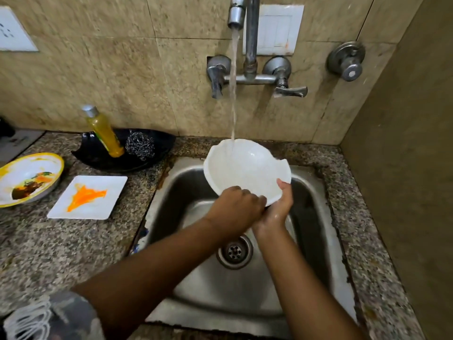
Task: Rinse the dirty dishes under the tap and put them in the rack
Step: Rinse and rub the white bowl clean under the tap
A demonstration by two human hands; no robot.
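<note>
A white bowl is tilted over the steel sink, with water from the tap running into its far side. My left hand grips the bowl's near rim from the left. My right hand holds the same rim from below on the right, thumb up on the edge. On the counter to the left lie a white square plate smeared with orange and a yellow-rimmed bowl with food remains. No rack is in view.
A black dish behind the plates holds a yellow soap bottle and a steel scrubber. Tap handles stick out of the tiled wall. A side wall closes the right. The speckled granite counter surrounds the sink.
</note>
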